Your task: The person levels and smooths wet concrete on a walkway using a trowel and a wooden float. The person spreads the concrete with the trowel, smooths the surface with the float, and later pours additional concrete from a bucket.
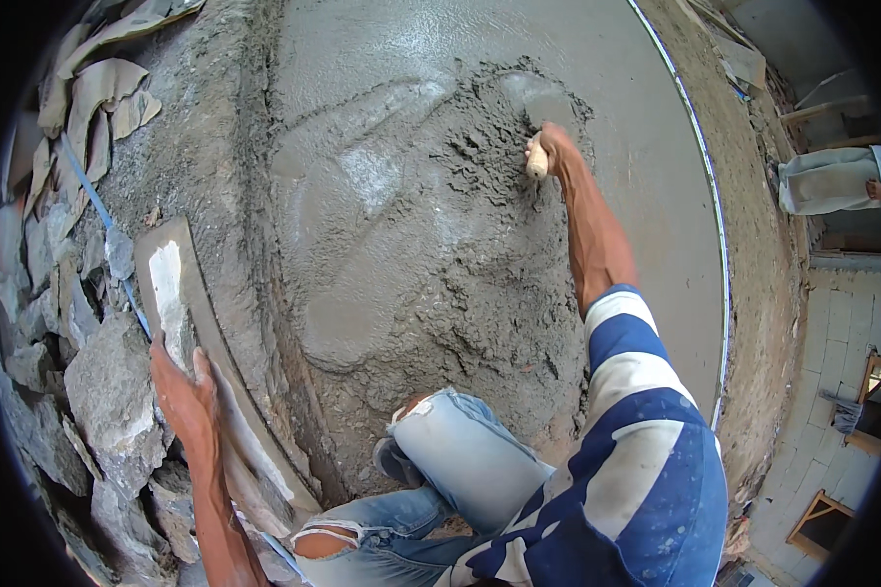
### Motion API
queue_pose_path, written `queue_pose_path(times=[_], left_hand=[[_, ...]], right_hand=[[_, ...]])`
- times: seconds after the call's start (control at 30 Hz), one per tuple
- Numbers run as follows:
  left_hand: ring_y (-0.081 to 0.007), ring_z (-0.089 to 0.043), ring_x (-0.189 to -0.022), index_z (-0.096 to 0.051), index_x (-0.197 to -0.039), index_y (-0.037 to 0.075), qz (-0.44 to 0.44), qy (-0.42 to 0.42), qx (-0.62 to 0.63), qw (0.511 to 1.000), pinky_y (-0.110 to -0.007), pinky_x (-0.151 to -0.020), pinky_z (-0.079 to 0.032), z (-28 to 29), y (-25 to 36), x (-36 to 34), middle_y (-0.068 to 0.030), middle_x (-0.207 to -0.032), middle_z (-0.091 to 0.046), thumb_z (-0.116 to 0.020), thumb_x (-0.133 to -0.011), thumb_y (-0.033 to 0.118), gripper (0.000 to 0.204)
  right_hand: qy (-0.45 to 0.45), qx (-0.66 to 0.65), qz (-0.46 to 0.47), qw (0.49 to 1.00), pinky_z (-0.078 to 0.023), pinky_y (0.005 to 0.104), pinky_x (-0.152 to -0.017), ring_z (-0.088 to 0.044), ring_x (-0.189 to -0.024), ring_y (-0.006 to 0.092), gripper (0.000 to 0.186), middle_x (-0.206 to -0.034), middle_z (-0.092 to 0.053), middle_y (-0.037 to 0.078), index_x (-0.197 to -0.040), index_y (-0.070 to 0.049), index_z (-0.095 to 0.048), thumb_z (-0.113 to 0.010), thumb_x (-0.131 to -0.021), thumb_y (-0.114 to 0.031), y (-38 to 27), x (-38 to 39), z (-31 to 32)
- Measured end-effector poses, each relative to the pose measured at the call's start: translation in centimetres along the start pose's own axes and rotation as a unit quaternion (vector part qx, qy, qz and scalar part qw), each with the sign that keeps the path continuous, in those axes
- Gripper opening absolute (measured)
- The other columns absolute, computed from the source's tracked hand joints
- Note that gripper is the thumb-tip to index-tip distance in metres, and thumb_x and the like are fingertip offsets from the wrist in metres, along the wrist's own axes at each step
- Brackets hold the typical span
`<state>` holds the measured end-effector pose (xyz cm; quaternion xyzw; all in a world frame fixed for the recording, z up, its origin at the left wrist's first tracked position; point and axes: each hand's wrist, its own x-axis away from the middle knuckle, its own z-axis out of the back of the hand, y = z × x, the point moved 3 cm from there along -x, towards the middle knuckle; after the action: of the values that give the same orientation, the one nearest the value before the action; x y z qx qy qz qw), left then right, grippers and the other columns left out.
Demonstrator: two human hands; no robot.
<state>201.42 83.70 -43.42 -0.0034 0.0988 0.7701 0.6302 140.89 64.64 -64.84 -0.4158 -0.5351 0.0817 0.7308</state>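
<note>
My right hand [560,147] grips the pale handle of a trowel [536,161], whose blade, smeared with grey, is down in the rough, clumped wet concrete [440,293] at upper middle. Smoother streaks and patches show around it. At the left, my left hand [181,386] grips a long flat board [171,264], grey-coated with a white streak along it, lying tilted along the edge of the concrete. My bent knees in torn jeans are at the lower middle, beside the concrete.
Broken rocks [108,401] and a thin blue pipe [98,196] line the left. A long straight edge strip [715,225] bounds the smoothed concrete on the right, with dirt beyond. A person [832,181] stands at far right, near a block wall [832,333] with openings.
</note>
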Motion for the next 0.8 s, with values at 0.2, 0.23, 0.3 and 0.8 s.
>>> queue_pose_path(times=[0.2, 0.23, 0.3, 0.8], left_hand=[[-0.0399, -0.049, -0.122, -0.041, -0.137, 0.001, -0.03, -0.016, 0.093, 0.995, -0.042, -0.103, -0.037, -3.9, 3.0, -1.3, -0.0251, -0.131, -0.052, -0.06, -0.091, 0.019, 0.052], [-0.0393, -0.05, -0.121, -0.041, -0.137, 0.003, -0.001, -0.019, 0.039, 0.999, -0.042, -0.103, -0.037, -2.2, 0.6, -0.5, -0.0245, -0.131, -0.052, -0.06, -0.091, 0.019, 0.052], [-0.0396, -0.05, -0.121, -0.041, -0.137, 0.003, 0.007, -0.01, -0.007, 1.0, -0.042, -0.102, -0.037, 0.3, -0.8, 0.2, -0.0245, -0.131, -0.052, -0.06, -0.092, 0.019, 0.052], [-0.0411, -0.05, -0.119, -0.043, -0.134, -0.001, -0.011, -0.003, -0.007, 1.0, -0.042, -0.102, -0.038, -0.3, 0.1, -0.1, -0.0249, -0.128, -0.052, -0.061, -0.088, 0.011, 0.051]], right_hand=[[0.12, 0.696, 0.087, 0.703, -0.054, 0.0462, -0.076, -0.068, -0.088, 0.03, 0.029, -0.087, -0.068, 0.02, -0.108, 0.002, -0.057, -0.046, -0.094, -0.02, -11.0, -13.0, 15.8], [0.043, 0.744, 0.129, 0.654, -0.054, 0.044, -0.073, -0.066, -0.083, 0.0284, 0.026, -0.084, -0.066, 0.017, -0.105, 0.001, -0.057, -0.046, -0.093, -0.02, -6.5, -12.5, 10.3], [0.004, 0.717, 0.147, 0.682, -0.054, 0.0395, -0.066, -0.063, -0.072, 0.0252, 0.021, -0.079, -0.062, 0.013, -0.098, -0.002, -0.057, -0.047, -0.091, -0.019, -2.8, -9.5, 9.1], [-0.102, 0.319, 0.073, 0.939, -0.051, 0.0328, -0.044, -0.055, -0.049, 0.0172, 0.027, -0.063, -0.057, 0.006, -0.087, -0.006, -0.053, -0.042, -0.096, -0.029, -4.9, -0.2, -2.6]])
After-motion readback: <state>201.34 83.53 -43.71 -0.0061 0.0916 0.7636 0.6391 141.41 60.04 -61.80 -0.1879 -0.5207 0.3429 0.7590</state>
